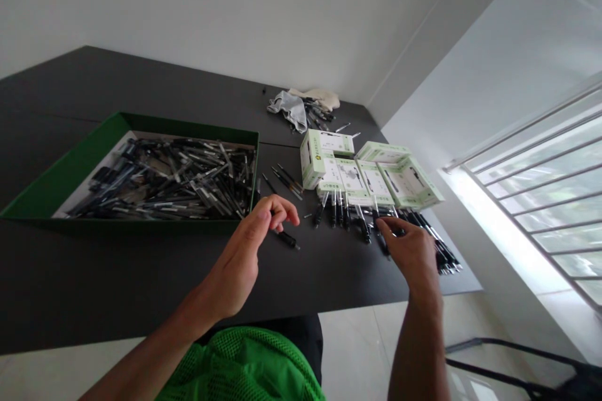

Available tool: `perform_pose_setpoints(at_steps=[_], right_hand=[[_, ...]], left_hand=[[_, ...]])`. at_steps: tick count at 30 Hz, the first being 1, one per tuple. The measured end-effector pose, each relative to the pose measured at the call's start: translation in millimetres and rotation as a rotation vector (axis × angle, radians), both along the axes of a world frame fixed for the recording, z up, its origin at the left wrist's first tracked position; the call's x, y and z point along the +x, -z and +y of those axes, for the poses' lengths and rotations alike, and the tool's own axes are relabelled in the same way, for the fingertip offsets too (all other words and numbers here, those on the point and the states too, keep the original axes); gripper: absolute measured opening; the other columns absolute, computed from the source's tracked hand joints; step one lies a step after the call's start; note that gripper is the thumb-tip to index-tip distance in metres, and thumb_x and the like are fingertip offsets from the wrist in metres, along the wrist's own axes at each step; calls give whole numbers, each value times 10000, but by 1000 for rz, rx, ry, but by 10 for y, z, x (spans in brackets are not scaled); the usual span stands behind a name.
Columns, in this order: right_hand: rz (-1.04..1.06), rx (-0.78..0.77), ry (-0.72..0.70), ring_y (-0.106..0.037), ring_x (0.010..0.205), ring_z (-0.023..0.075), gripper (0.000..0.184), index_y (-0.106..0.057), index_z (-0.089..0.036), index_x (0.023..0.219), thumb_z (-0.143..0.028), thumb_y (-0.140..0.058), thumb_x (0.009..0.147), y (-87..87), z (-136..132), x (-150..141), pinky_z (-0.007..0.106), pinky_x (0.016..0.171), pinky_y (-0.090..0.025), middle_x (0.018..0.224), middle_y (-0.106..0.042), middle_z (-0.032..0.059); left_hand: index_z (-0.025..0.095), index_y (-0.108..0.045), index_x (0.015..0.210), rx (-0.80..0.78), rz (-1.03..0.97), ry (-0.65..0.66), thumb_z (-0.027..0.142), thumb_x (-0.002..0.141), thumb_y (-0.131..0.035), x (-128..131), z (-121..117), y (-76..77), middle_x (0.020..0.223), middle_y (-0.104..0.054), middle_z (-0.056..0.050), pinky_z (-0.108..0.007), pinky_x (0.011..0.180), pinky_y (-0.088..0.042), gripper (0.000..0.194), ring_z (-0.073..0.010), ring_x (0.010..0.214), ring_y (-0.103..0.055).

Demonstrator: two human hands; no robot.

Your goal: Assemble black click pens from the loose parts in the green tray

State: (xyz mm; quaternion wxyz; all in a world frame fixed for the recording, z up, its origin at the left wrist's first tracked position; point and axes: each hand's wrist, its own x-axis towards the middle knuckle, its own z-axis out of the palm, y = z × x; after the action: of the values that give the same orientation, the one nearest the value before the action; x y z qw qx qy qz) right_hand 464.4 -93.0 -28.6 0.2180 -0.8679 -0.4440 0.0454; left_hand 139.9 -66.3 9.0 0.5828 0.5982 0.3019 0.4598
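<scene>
My left hand (256, 235) hovers over the dark table near the front right corner of the green box, its fingers loosely curled and apart, with nothing visible in them. Just past its fingertips a black pen (288, 240) lies on the table, partly hidden by the hand. My right hand (410, 247) is pinched on a pen (376, 213) in front of the light green cartons (371, 185). Other pens (334, 210) rest side by side with their clear ends against these cartons. More black pens (442, 244) lie in a bunch to the right of my right hand.
The shallow green box (185, 127) at left holds a heap of pens (188, 178). Several thin refills (286, 182) lie between box and cartons. A grey cloth (289, 109) and more pens (320, 114) sit near the wall. A barred window (555, 188) is at right.
</scene>
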Motion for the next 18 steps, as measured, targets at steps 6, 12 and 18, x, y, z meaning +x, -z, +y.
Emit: perform_pose_setpoints(at_steps=[6, 12, 18], right_hand=[[-39, -128, -64, -748, 981, 374, 405, -858, -253, 1053, -522, -595, 903, 55, 35, -54, 423, 774, -506, 1009, -835, 112], [-47, -136, -50, -760, 988, 369, 408, -864, -245, 1054, -523, -606, 904, 82, 107, -46, 410, 760, -521, 986, -840, 116], [-7, -100, -74, -782, 907, 363, 430, -875, -217, 1001, -553, -643, 866, 73, 220, -11, 415, 754, -548, 873, -837, 124]], left_hand=[[229, -441, 857, 97, 120, 104, 320, 1147, -267, -27, -18, -15, 881, -471, -10, -335, 849, -366, 350, -193, 870, -467], [228, -527, 943, 79, 215, 154, 383, 1153, -334, -2, -39, -29, 951, -524, -10, -309, 887, -377, 325, -177, 930, -517], [233, -534, 943, 74, 198, 162, 395, 1153, -339, 7, -5, -45, 952, -529, -8, -302, 886, -382, 329, -173, 929, -524]])
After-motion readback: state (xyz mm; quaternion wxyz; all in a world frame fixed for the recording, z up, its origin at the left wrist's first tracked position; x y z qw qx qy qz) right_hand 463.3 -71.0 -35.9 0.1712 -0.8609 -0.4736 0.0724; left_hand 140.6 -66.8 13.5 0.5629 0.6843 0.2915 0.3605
